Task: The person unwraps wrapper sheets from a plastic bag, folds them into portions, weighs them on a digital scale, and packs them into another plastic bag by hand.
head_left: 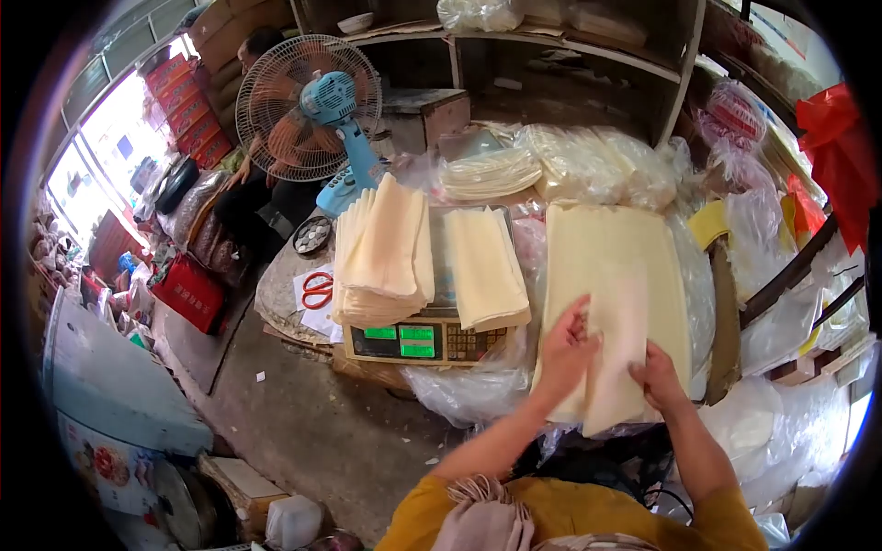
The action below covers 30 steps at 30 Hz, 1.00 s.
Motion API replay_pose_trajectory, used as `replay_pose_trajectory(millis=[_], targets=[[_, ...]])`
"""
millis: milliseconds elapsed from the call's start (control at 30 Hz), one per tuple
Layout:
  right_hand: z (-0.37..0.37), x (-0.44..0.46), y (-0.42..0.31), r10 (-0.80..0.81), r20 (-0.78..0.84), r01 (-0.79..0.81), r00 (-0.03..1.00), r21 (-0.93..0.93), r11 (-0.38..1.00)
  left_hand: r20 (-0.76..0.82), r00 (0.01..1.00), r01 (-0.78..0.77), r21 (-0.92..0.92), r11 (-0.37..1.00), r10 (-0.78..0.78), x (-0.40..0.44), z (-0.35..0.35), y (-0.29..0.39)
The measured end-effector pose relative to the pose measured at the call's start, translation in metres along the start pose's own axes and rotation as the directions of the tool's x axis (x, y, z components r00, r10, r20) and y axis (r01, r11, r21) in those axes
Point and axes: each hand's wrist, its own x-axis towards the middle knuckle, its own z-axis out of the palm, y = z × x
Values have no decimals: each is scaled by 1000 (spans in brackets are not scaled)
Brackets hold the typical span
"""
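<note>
Both hands are over a wide stack of cream-coloured sheets (570,243) on the right of the table. A folded pale sheet (617,354) stands between them. My right hand (654,375) pinches its right edge. My left hand (570,344) is at the sheet's left side, fingers curled and somewhat blurred; whether it grips the sheet is unclear. To the left, a digital scale (441,340) with green displays bears a tall pile of folded sheets (381,253) and a lower pile (487,266) beside it.
Red scissors (318,290) and a small round dish (312,236) lie left of the scale. Behind stand a blue fan (329,97) and plastic-wrapped sheet bundles (597,161). Another person (262,188) sits behind the fan. Plastic bags (758,248) crowd the right side.
</note>
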Motion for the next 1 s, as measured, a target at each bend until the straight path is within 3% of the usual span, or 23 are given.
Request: replay_pose_trajectory(millis=[33, 100, 133, 167, 200, 267, 300, 367, 500, 600, 700, 800, 833, 933, 1000], targets=[[14, 13, -13, -20, 18, 20, 1000, -9, 1000, -9, 995, -99, 64, 993, 99, 11, -13, 15], [56, 47, -44, -159, 61, 158, 985, 30, 987, -33, 969, -216, 362, 907, 244, 21, -42, 83], [76, 66, -57, -161, 85, 158, 983, 43, 987, -37, 869, -349, 659, 666, 493, 23, -61, 114], [95, 84, -70, -167, 108, 162, 980, 58, 985, 133, 711, -356, 915, 190, 690, 34, -90, 128], [110, 108, -74, -156, 183, 135, 971, 124, 983, 91, 672, -265, 956, 124, 735, 41, -115, 145], [140, 153, -66, -152, 290, 89, 945, 218, 972, 157, 770, 20, 962, -271, 618, 49, -153, 169], [151, 171, -59, -155, 324, 76, 933, 245, 967, 90, 817, 121, 939, -321, 570, 50, -170, 171], [157, 213, -18, -96, 198, 91, 976, 33, 995, -73, 872, 307, 851, -425, 484, 52, -201, 168], [161, 240, 19, -77, -3, 70, 997, -364, 929, -72, 902, 296, 821, -488, 426, 48, -224, 161], [160, 227, -4, -79, 60, 99, 995, -628, 772, -115, 898, 312, 847, -431, 425, 48, -235, 160], [197, 196, -34, -464, 145, 258, 874, -947, 192, -87, 891, 293, 860, -418, 445, 47, -233, 160], [218, 187, -25, -345, 438, 448, 830, -892, -55, -193, 895, 336, 885, -322, 403, 47, -231, 167], [217, 189, -4, -198, 436, 437, 878, -899, -41, -213, 887, 344, 896, -280, 409, 49, -236, 167], [207, 194, 22, -121, 414, 425, 902, -900, 96, -215, 875, 329, 922, -205, 433, 60, -259, 166], [205, 200, 20, -115, 418, 428, 901, -899, 88, -147, 880, 272, 935, -228, 451, 64, -267, 168]])
